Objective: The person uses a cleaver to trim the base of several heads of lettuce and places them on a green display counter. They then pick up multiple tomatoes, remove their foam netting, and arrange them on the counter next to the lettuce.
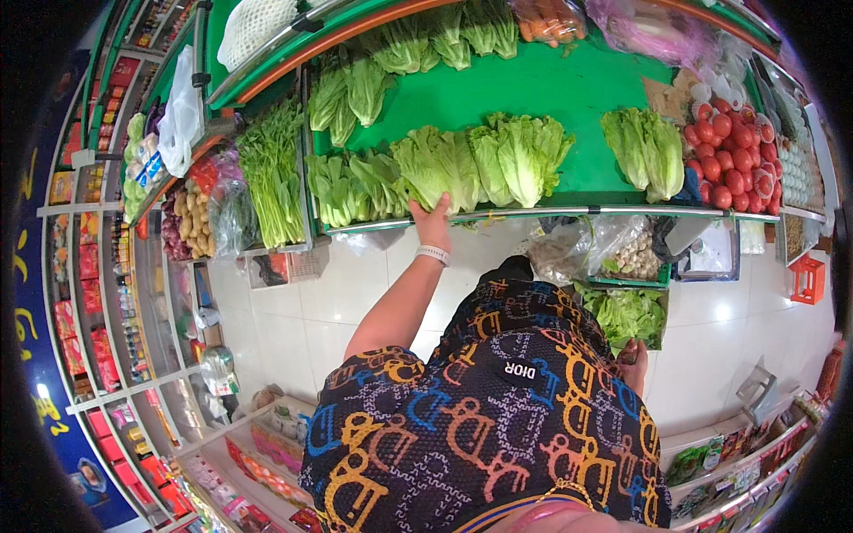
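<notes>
My left hand (431, 224) is at the shelf's front edge, gripping the base of a leafy green lettuce head (435, 169). Its fingers are partly covered by the leaves. Touching that head on the right is a group of lettuces (522, 160), leaves pointing away and pale bases toward me. Bok choy (342, 191) lies just left of it. My right hand (634, 362) hangs low by my right side, next to a crate of loose lettuce (622, 311) near the floor. Its fingers are curled and dark in shadow; whether they hold anything cannot be made out.
The green shelf (586, 89) has a metal front rail. More lettuces (644, 153) lie to the right, beside bagged tomatoes (733, 155). Celery-like stalks (271, 178) and potatoes (194, 218) are on the left. Below the rail stands a crate of garlic (635, 258). Packaged goods shelves (98, 293) line the left.
</notes>
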The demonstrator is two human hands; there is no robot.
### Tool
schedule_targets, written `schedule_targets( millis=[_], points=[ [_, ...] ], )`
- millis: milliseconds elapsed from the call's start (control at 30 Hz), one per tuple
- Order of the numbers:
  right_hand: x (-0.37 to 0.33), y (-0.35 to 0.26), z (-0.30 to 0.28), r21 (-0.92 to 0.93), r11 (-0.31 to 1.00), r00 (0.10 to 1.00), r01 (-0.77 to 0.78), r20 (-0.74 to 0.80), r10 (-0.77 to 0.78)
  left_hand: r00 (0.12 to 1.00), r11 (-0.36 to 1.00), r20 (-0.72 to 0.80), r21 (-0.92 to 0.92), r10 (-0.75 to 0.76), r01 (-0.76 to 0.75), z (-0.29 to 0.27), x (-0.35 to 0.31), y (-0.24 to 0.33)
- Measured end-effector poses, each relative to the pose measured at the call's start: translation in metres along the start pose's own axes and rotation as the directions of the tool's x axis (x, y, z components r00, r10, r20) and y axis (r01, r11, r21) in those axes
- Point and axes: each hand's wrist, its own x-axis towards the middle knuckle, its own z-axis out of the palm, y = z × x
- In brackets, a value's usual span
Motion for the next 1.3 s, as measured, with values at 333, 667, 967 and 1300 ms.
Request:
schedule_targets(
  millis=[333,667,967,1300],
  points=[
    [0.017,-0.006,-0.014,0.098,0.994,0.997,-0.047,-0.059,0.053,0.906,0.509,0.160,0.783,0.391,-0.358,-0.054,0.066,-0.050],
    [0.000,0.018,-0.024,0.239,0.969,0.968,0.068,-0.251,-0.006,0.713,0.383,0.287,0.685,0.640,-0.620,0.034,0.022,-0.015],
    [-0.037,0.068,-0.050,0.224,0.963,0.962,0.153,-0.258,-0.093,0.074,0.310,0.991,0.035,0.115,-0.950,0.314,-0.037,-0.039],
    [-0.122,0.182,-0.067,0.067,0.974,0.872,0.215,-0.463,-0.161,-0.149,-0.275,0.897,-0.281,-0.416,-0.920,0.470,-0.076,-0.129]
  ],
)
